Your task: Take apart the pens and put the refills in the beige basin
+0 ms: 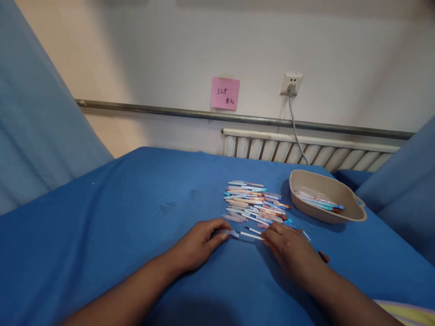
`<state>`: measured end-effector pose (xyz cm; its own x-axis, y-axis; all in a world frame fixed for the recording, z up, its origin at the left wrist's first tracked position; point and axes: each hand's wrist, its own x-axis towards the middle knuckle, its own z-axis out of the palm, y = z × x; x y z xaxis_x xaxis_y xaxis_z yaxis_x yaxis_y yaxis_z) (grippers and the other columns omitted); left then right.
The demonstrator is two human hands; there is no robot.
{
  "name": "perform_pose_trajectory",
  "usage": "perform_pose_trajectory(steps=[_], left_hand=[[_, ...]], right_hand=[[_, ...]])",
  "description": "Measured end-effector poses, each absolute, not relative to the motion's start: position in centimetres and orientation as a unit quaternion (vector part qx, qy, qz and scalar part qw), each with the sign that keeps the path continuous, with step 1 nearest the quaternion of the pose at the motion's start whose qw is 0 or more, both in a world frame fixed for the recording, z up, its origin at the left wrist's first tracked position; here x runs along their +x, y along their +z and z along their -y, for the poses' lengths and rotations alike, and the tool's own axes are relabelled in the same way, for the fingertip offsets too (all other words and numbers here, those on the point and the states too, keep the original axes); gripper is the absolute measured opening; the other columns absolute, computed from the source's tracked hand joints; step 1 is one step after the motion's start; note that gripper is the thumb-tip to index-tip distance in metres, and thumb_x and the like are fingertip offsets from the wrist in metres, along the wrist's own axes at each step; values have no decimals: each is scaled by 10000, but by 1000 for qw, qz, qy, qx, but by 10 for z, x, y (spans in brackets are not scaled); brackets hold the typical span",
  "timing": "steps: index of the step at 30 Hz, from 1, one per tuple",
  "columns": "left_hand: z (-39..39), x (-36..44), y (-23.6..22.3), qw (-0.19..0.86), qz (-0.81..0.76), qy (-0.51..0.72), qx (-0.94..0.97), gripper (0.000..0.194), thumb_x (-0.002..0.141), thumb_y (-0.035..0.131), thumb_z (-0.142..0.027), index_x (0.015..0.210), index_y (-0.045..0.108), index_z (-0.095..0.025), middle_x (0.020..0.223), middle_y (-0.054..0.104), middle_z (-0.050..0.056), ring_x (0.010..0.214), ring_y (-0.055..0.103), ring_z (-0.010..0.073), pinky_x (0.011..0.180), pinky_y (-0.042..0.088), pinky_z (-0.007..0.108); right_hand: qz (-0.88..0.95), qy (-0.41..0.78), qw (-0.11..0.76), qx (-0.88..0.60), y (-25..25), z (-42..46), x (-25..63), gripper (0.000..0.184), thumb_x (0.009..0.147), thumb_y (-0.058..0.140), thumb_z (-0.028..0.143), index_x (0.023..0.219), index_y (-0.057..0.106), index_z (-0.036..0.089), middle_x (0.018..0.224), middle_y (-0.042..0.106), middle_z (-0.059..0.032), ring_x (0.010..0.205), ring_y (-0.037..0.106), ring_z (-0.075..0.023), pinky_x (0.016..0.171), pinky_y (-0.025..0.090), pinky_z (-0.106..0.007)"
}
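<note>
My left hand point(205, 240) is closed in a pinch on a translucent pen barrel point(234, 234), most of it hidden by the fingers. Opposite it, my right hand point(288, 246) pinches the end of a thin white pen refill point(251, 236), whose tip points at the barrel with a small gap between them. Just behind lies another white refill point(253, 230) with a dark tip, partly covered by the right hand. Beyond both hands, a pile of pens and pen parts point(251, 201) in pale, orange and blue tones lies roughly side by side on the blue cloth point(152, 194).
A beige plastic basin point(317, 216) holding several pens point(319, 201) stands at the right. Near my right wrist lies a small brown piece point(324, 257). Behind are a radiator point(265, 145), a metal rail point(170, 112), a plugged-in cord point(295, 122) and a pink note point(225, 93).
</note>
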<state>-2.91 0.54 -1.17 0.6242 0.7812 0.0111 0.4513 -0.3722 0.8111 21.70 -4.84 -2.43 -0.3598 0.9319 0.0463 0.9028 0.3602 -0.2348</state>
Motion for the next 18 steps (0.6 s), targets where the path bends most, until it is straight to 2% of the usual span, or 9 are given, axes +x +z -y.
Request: perform_pose_trajectory(steps=[8, 18], left_hand=[[-10, -30, -18, 395, -389, 203, 807, 224, 908, 435, -299, 977, 633, -217, 905, 653, -8, 854, 585, 173, 777, 437, 247], [-8, -28, -17, 392, -375, 176, 821, 212, 918, 451, -308, 996, 626, -219, 944, 658, 2, 890, 590, 172, 816, 432, 254]], right_hand=[[816, 87, 95, -563, -25, 47, 220, 262, 959, 375, 223, 980, 636, 220, 969, 619, -57, 906, 557, -200, 756, 365, -297], [826, 61, 88, -553, -22, 50, 220, 224, 940, 432, 164, 932, 647, 228, 902, 612, -33, 848, 550, -178, 702, 346, -273]])
